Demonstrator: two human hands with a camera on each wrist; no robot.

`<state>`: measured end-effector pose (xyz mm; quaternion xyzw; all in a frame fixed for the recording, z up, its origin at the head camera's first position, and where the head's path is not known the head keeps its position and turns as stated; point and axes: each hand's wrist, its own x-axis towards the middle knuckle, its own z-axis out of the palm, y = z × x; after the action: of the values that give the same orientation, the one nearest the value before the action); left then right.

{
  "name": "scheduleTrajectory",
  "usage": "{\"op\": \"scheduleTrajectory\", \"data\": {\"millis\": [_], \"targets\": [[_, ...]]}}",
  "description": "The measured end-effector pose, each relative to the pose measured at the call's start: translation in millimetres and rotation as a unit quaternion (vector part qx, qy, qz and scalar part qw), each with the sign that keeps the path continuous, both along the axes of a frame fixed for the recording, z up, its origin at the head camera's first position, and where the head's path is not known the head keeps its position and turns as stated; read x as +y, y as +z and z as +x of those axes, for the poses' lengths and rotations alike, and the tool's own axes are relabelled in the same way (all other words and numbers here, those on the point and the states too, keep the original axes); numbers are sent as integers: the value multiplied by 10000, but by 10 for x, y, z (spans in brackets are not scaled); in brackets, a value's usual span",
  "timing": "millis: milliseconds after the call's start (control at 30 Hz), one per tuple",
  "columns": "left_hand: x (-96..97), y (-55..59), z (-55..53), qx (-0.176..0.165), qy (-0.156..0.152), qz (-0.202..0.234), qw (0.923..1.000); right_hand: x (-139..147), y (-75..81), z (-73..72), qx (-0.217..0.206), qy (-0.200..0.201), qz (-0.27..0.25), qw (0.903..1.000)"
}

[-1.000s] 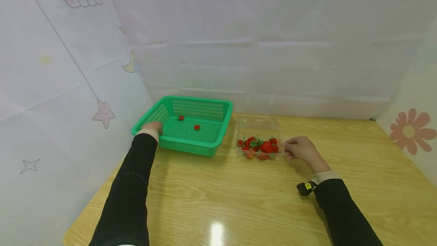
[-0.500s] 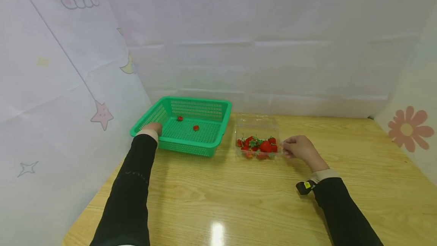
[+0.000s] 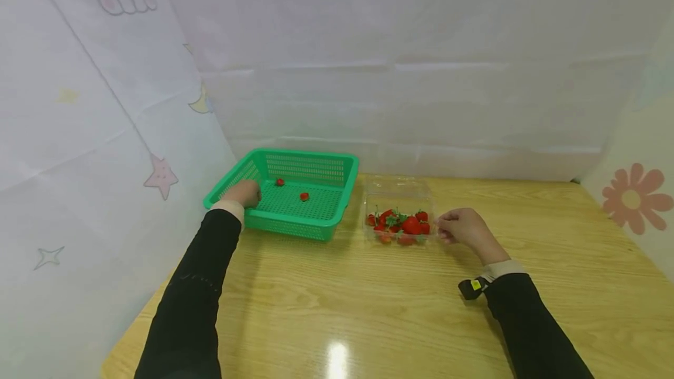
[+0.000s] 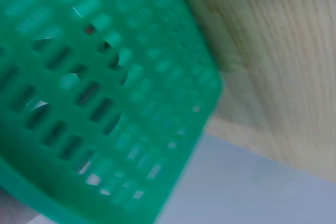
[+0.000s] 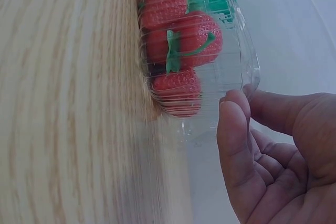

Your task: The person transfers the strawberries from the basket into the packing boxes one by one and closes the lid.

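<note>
My left hand [image 3: 243,193] reaches over the near left rim of a green plastic basket [image 3: 329,230]. Its fingers point down into the basket and are mostly hidden, so what they hold does not show. Inside lie two small strawberries, one farther back [image 3: 279,182] and one nearer the middle [image 3: 304,196]. My right hand [image 3: 466,230] pinches the right edge of a clear plastic clamshell box [image 3: 397,188] between thumb and forefinger, plain in the right wrist view. Several strawberries [image 5: 177,94] with green stems fill the box, whose lid stands up at the back.
Both containers stand on a light wooden table [image 3: 295,291], box to the right of basket. A white printed sheet [image 3: 447,69] hangs behind and along the sides. In the left wrist view the basket's slotted wall [image 4: 142,103] covers much of the picture.
My left hand has risen slightly and shifted right, farther over the basket. The right hand, box and basket stay where they were.
</note>
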<state>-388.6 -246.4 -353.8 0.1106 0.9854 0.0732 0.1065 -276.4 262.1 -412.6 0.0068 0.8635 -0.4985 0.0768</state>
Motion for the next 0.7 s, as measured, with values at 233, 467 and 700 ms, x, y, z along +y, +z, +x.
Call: {"op": "scheduleTrajectory", "data": {"millis": [233, 467, 700], "targets": [[331, 109, 150, 850, -784, 195, 9931, 12, -1, -17, -77, -4, -12, 10000], [823, 227, 263, 1515, -1416, 416, 9774, 36, 4, -5, -104, -7, 22, 9999], [1340, 356, 463, 1738, -2058, 740, 9602, 25, 0, -8, -123, 4, -49, 9999]]}}
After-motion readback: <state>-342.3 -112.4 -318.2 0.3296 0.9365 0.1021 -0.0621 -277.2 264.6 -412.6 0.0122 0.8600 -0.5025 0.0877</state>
